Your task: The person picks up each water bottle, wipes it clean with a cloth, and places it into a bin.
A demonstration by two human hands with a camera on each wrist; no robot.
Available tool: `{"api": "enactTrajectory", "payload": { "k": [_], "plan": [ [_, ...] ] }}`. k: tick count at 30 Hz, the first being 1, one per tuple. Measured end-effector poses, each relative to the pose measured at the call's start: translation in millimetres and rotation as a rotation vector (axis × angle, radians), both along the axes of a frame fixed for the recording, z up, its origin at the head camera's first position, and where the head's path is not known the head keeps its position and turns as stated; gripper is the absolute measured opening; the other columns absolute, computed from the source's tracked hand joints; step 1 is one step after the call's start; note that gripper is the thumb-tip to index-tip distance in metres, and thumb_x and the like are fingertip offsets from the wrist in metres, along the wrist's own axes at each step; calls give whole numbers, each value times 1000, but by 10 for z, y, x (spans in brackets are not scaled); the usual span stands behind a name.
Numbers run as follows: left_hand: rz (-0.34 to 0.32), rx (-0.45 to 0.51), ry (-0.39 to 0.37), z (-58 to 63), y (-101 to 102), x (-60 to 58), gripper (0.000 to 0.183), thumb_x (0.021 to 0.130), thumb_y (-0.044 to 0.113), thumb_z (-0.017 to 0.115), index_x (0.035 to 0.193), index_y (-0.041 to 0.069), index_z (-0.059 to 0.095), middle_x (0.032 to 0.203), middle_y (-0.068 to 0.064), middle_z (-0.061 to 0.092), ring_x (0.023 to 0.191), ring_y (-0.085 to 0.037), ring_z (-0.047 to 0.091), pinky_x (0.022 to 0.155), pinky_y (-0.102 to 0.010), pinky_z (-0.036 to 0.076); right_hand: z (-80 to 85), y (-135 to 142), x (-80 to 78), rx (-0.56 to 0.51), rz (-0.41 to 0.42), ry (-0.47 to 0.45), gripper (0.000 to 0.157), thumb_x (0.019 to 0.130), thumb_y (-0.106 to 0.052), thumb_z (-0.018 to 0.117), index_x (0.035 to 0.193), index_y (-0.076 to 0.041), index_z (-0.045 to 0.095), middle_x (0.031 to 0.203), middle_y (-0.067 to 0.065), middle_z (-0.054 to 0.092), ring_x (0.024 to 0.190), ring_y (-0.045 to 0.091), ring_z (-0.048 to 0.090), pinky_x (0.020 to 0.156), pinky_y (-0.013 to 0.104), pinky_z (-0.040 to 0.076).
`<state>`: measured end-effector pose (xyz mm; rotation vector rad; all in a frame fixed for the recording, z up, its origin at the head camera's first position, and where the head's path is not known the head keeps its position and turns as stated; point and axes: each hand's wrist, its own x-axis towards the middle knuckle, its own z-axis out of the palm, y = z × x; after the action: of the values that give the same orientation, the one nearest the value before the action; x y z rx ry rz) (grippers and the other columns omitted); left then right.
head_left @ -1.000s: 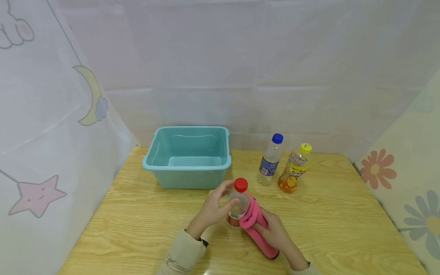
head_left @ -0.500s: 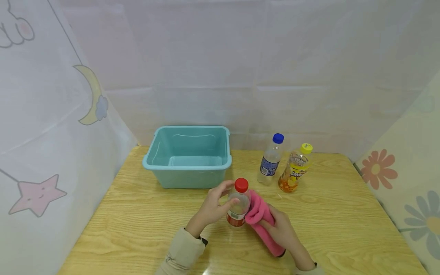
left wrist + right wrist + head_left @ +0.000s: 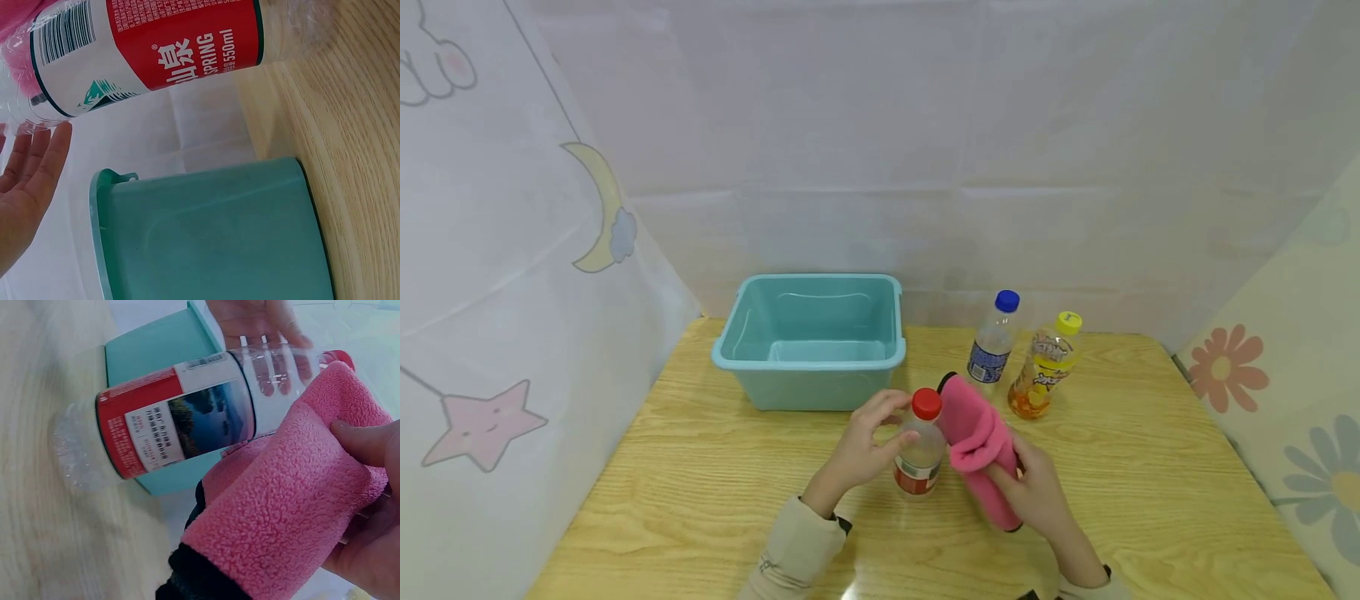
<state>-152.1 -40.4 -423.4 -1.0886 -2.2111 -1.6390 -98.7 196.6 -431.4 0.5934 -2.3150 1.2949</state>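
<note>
A clear plastic water bottle (image 3: 917, 473) with a red cap and a red and white label stands upright on the table. My left hand (image 3: 868, 446) holds its upper part, thumb on the near side and fingers behind, as the right wrist view also shows through the clear plastic. My right hand (image 3: 1037, 496) grips a folded pink fluffy cloth (image 3: 281, 500) with black edging, thumb on top. The cloth is just right of the bottle; whether they touch is unclear. In the left wrist view, the bottle's label (image 3: 187, 44) faces the camera.
An open teal plastic basin (image 3: 808, 387) stands behind the left hand. To the back right are a blue-capped bottle (image 3: 988, 358) and a yellow-capped bottle (image 3: 1041, 375) with some orange contents. A printed white curtain (image 3: 820, 167) hangs behind the wooden table (image 3: 700, 500).
My right hand has moved the pink cloth to the right and slightly up from the bottle's side, and the cloth has opened out upward. The left hand and bottle stay nearly in place.
</note>
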Motion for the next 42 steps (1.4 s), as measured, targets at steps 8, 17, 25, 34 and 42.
{"api": "enactTrajectory", "payload": {
  "k": [8, 17, 25, 34, 42],
  "plan": [
    [-8, -25, 27, -7, -18, -26, 37, 83, 4, 64, 118, -2, 55, 114, -13, 56, 103, -26, 54, 81, -34, 51, 134, -55, -26, -101, 33, 81, 49, 66, 23, 64, 112, 7, 56, 101, 2, 62, 88, 0, 56, 69, 13, 47],
    [15, -64, -17, 124, -17, 49, 38, 82, -2, 62, 118, -9, 53, 115, -21, 56, 105, -33, 54, 81, -44, 50, 176, -113, -90, -119, 51, 157, 54, 63, 25, 64, 115, 10, 55, 104, 1, 61, 85, 1, 55, 68, 12, 46],
    [35, -85, 9, 31, -32, 18, 38, 84, 3, 63, 120, -5, 53, 116, -17, 59, 106, -28, 56, 85, -40, 49, 186, -188, -136, -134, 109, 201, 54, 63, 23, 65, 115, 11, 54, 108, 7, 62, 97, 2, 56, 76, 12, 47],
    [48, -112, 73, 79, -10, 55, 36, 86, 7, 61, 119, -6, 53, 115, -17, 60, 102, -26, 59, 86, -32, 48, 220, -233, -113, -109, 74, 160, 53, 63, 24, 64, 114, 7, 56, 104, 10, 62, 93, 1, 56, 73, 12, 47],
    [89, -132, 75, 94, 33, 83, 42, 83, 13, 66, 120, -3, 52, 111, -12, 62, 94, -19, 61, 85, -32, 49, 240, -251, -112, -49, 43, 108, 50, 68, 19, 66, 115, 5, 56, 99, 15, 64, 88, 4, 57, 72, 14, 47]
  ]
}}
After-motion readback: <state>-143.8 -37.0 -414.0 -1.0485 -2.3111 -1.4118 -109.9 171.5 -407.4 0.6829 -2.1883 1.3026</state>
